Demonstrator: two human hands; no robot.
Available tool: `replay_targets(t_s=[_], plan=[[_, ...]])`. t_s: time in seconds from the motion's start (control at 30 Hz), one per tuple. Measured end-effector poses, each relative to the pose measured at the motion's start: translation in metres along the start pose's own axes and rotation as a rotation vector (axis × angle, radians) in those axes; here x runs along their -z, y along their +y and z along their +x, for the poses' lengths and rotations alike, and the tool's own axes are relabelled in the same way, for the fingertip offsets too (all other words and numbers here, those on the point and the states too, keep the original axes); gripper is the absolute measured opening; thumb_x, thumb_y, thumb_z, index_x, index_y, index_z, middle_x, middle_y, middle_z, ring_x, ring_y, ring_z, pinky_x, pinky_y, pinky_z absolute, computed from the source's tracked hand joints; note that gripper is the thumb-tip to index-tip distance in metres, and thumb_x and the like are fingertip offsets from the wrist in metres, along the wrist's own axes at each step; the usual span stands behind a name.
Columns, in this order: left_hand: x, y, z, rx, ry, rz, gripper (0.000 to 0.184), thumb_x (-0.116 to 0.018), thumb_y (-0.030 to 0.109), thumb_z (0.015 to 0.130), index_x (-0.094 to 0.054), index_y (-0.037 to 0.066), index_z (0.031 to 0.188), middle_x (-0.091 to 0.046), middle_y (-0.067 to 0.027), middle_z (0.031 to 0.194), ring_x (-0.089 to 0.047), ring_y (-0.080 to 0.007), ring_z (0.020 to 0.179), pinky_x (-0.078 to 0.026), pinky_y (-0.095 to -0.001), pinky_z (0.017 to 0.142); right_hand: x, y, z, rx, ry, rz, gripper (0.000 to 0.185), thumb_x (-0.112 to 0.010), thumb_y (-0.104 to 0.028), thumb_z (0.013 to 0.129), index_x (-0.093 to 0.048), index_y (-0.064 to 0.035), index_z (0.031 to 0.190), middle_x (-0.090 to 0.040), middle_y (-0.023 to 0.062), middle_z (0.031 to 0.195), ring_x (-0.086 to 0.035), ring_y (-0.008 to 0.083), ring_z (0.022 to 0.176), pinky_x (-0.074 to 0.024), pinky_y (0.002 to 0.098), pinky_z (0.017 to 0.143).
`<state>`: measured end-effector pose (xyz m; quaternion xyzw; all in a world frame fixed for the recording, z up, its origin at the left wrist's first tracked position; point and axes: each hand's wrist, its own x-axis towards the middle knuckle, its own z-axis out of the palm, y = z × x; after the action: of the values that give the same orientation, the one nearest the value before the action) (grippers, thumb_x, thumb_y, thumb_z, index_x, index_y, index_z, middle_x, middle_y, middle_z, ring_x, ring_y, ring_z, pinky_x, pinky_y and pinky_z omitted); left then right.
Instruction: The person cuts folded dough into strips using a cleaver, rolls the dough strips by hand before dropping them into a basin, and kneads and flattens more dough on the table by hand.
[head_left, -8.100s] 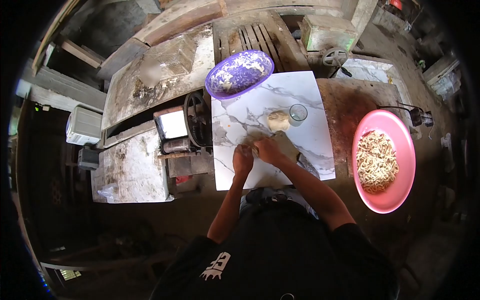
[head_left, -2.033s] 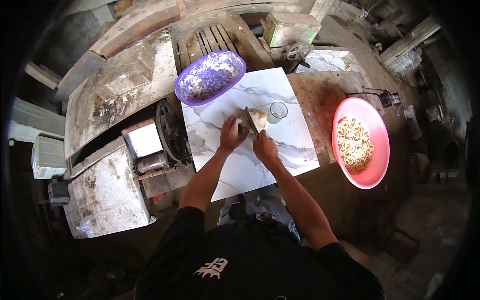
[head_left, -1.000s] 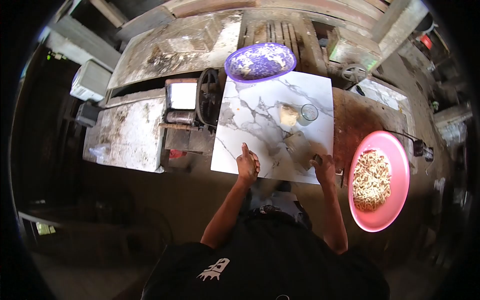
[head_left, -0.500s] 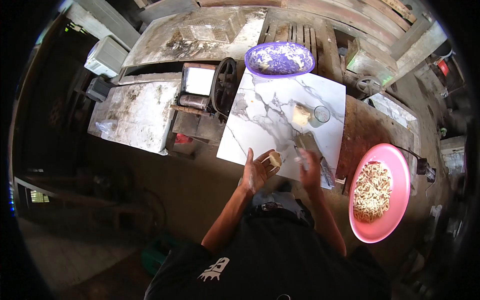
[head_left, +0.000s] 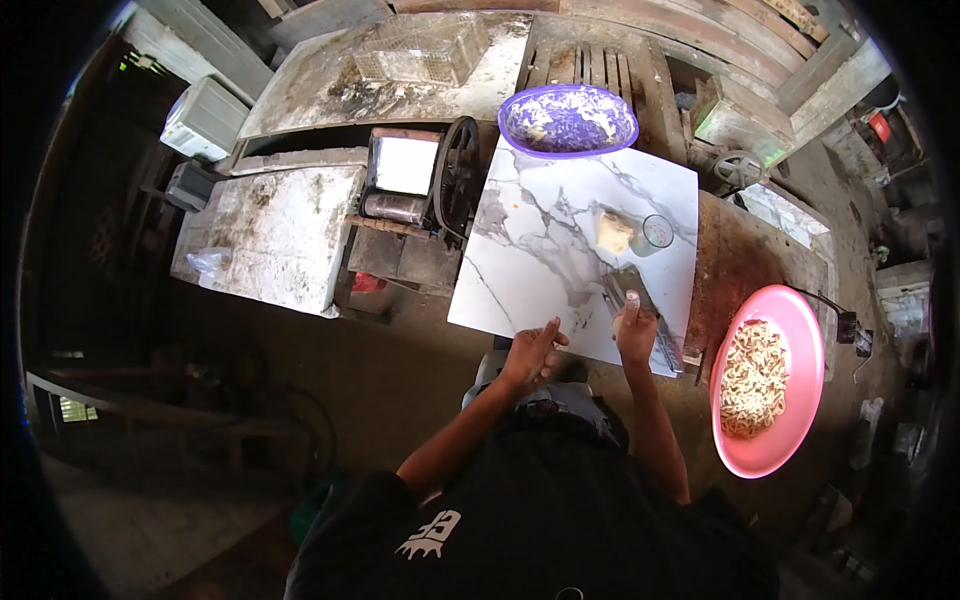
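My left hand [head_left: 533, 358] is at the front edge of the marble-patterned table [head_left: 545, 240], its fingers curled in; whatever they hold is hidden. To its right, my right hand [head_left: 635, 332] is closed with the thumb up, over the table's front right part; its contents cannot be made out. Just beyond it lies a flat grey-brown piece [head_left: 628, 283], and a dark blade [head_left: 664, 346] shows beside the hand. Farther back, a pale lump of dough [head_left: 613, 233] sits next to a clear glass [head_left: 657, 232].
A purple basin [head_left: 568, 122] smeared with dough stands at the table's back edge. The pink basin [head_left: 790, 400] on the right holds many short pale strips. On the left are a roller machine with a large wheel [head_left: 456, 178] and a stained white slab [head_left: 275, 235].
Half a second ago my left hand was spread with a small dough piece on its fingers; now it is curled and the piece is out of sight. My right hand has moved slightly right.
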<state>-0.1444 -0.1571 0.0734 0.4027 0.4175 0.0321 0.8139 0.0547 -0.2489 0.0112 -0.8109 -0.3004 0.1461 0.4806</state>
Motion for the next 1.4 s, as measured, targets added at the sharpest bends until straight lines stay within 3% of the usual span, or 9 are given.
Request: replay_targets(t_s=[0.2,0.27,0.33,0.43,0.57,0.77,0.97,1.23,1.4], plan=[[0.012,0.014,0.025,-0.005,0.14,-0.114,0.058,-0.045,0.057,0.097,-0.058,0.004,0.078,-0.052,-0.0003,0.061,-0.049,-0.0084,0.05,-0.039,-0.0261,0.046,-0.02,-0.051,-0.013,-0.327,0.027,0.372,0.065,-0.035,-0.051,0.102,-0.056,0.0011,0.069,-0.055,0.0078,0.057,-0.051,0.0167,0.044,-0.043,0.0315,0.046],[-0.002,0.02,0.033,-0.042,0.125,-0.115,0.056,-0.046,0.055,0.098,-0.058,0.003,0.079,-0.053,-0.0004,0.061,-0.049,-0.0091,0.049,-0.041,-0.025,0.046,-0.04,-0.04,-0.015,-0.187,-0.07,0.492,0.066,-0.028,-0.051,0.103,-0.065,0.0036,0.099,-0.069,0.0126,0.088,-0.064,0.0224,0.078,-0.0497,0.0384,0.069],[-0.026,0.03,0.034,-0.18,0.224,-0.428,0.055,-0.038,0.052,0.101,-0.059,0.002,0.087,-0.057,-0.0027,0.068,-0.056,-0.0117,0.061,-0.046,-0.026,0.056,-0.05,-0.076,-0.026,-0.131,-0.136,0.449,0.065,-0.027,-0.05,0.103,-0.063,0.0034,0.107,-0.066,0.0151,0.103,-0.063,0.0242,0.09,-0.0491,0.0374,0.079],[-0.014,0.039,0.031,-0.375,0.175,-0.14,0.054,-0.033,0.048,0.104,-0.059,0.002,0.092,-0.059,-0.005,0.078,-0.06,-0.0151,0.072,-0.049,-0.0279,0.067,-0.064,-0.103,-0.039,0.073,-0.163,0.243,0.061,-0.028,-0.048,0.103,-0.059,0.0025,0.12,-0.06,0.0188,0.123,-0.06,0.0288,0.109,-0.0472,0.0364,0.092],[0.023,0.04,0.054,-0.172,0.235,-0.043,0.06,-0.035,0.051,0.102,-0.05,0.004,0.069,-0.049,-0.0048,0.052,-0.046,-0.0133,0.042,-0.037,-0.0286,0.04,-0.066,-0.122,-0.044,0.13,-0.048,0.158,0.043,-0.044,-0.033,0.101,-0.06,0.0003,0.122,-0.056,0.0215,0.132,-0.053,0.0343,0.124,-0.0423,0.0375,0.101],[0.04,0.05,0.074,-0.121,0.092,-0.105,0.067,-0.026,0.062,0.099,-0.047,0.008,0.066,-0.044,-0.0032,0.048,-0.041,-0.0136,0.035,-0.031,-0.0292,0.034,-0.055,-0.119,-0.04,0.018,-0.152,0.192,0.034,-0.07,-0.011,0.085,-0.064,-0.0046,0.118,-0.059,0.0177,0.12,-0.057,0.0299,0.111,-0.0456,0.0384,0.093],[0.035,0.074,0.056,-0.056,-0.277,-0.35,0.065,-0.024,0.058,0.101,-0.056,0.002,0.108,-0.062,-0.0096,0.092,-0.057,-0.0155,0.075,-0.05,-0.0273,0.074,-0.051,-0.133,-0.037,0.166,0.075,-0.212,0.038,-0.075,-0.012,0.079,-0.065,-0.0052,0.115,-0.061,0.0141,0.098,-0.061,0.0269,0.088,-0.0504,0.0356,0.078],[0.047,0.076,0.052,-0.223,-0.332,-0.037,0.048,-0.055,0.011,0.098,-0.039,-0.001,0.142,-0.063,-0.0102,0.108,-0.062,-0.0114,0.097,-0.053,-0.0296,0.091,-0.054,-0.118,-0.031,-0.239,-0.016,0.405,0.036,-0.073,-0.01,0.085,-0.062,0.0002,0.118,-0.067,0.0073,0.101,-0.063,0.0149,0.085,-0.0506,0.0273,0.072],[0.061,0.08,0.046,-0.396,-0.339,0.267,0.055,-0.054,0.009,0.097,-0.031,-0.002,0.146,-0.063,-0.0151,0.111,-0.064,-0.0145,0.095,-0.053,-0.0305,0.088,-0.053,-0.125,-0.021,-0.242,-0.081,0.467,0.031,-0.072,-0.01,0.085,-0.064,-0.0008,0.114,-0.068,0.0077,0.092,-0.064,0.015,0.081,-0.0519,0.0276,0.07]])
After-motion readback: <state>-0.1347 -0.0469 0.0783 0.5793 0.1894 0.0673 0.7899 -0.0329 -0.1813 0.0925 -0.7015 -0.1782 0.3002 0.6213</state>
